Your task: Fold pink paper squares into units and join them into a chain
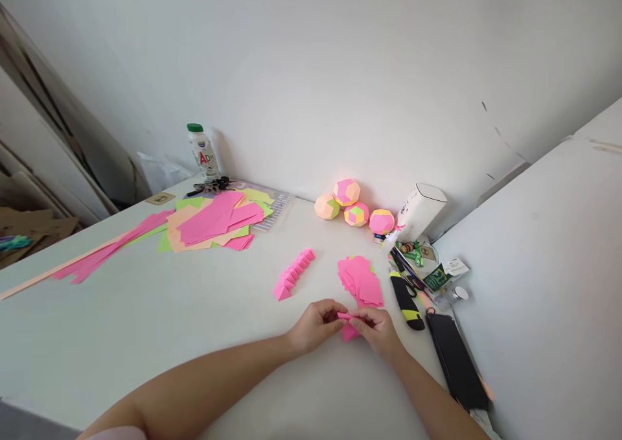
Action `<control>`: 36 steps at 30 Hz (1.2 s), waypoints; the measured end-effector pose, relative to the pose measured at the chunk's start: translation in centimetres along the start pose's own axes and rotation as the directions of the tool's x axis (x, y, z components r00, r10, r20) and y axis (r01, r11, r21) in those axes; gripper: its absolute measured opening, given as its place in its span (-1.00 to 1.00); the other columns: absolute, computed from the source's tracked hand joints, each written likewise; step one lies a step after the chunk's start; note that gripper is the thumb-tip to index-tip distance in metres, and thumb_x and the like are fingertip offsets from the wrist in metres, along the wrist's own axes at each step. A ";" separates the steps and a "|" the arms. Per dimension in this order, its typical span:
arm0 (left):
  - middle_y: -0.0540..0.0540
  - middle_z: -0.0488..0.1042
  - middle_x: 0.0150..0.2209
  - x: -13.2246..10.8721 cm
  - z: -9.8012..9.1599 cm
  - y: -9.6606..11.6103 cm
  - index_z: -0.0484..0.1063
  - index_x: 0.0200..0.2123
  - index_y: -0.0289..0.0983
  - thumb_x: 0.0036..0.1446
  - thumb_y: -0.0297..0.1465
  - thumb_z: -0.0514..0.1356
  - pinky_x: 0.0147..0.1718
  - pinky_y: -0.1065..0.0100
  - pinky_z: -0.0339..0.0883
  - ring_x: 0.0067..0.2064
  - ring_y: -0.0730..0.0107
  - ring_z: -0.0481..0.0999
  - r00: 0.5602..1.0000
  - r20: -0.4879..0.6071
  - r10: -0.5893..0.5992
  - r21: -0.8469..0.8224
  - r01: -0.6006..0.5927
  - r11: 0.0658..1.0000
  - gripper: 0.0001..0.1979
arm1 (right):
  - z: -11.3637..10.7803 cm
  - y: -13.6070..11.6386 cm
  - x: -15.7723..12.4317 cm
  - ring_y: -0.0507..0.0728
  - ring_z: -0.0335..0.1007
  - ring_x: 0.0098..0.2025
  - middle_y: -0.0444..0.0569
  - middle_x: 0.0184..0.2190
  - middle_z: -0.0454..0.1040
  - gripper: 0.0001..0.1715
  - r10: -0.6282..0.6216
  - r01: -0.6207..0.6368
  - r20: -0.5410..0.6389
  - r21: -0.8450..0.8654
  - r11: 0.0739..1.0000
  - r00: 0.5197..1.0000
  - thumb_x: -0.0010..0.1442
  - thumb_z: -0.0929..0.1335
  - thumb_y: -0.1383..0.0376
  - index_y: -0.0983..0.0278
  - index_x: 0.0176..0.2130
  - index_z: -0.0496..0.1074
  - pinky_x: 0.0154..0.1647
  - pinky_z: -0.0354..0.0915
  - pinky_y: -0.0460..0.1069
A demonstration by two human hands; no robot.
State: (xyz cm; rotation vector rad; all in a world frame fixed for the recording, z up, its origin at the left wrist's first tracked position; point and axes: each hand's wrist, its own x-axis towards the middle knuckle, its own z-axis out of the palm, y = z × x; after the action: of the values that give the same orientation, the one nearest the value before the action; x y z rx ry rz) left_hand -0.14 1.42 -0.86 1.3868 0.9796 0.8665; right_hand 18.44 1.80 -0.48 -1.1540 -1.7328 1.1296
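Note:
My left hand [315,324] and my right hand [379,329] meet near the front of the white table [170,317]. Both pinch a small folded pink paper piece [350,331] between thumbs and fingers, the left at its left end, the right at its right end. Just beyond them lies a loose pile of pink paper pieces [360,279], with a little green at its edge. Left of that pile, a slanting row of folded pink pieces [294,273] stands nested together. Several multicoloured paper balls [356,214] rest against the wall.
Stacked coloured sheets [214,223] and long paper strips [111,249] lie left, near a green-capped bottle [203,151] and keys. Along the right edge are a white container [422,210], a black-yellow cutter [406,301], a jar [457,295] and a black phone [457,360].

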 end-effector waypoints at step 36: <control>0.04 0.31 -0.56 0.0 0.0 -0.3 0.39 -0.54 -0.31 0.01 -0.27 0.20 -0.57 0.47 0.06 -0.54 0.55 0.18 0.999 -0.038 0.027 0.013 -0.027 1.000 -0.78 | -0.1 -0.2 0.0 0.01 0.21 -0.57 -0.12 -0.60 0.38 -0.79 0.076 -0.085 0.097 0.096 0.992 0.992 0.05 0.39 0.21 0.31 -0.41 0.56 -0.56 0.15 -0.10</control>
State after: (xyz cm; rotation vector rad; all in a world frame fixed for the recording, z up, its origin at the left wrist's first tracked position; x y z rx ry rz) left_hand -0.12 1.43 -1.12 1.4011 0.9990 0.9117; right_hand 18.51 1.80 -0.23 -1.1348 -1.6917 1.3225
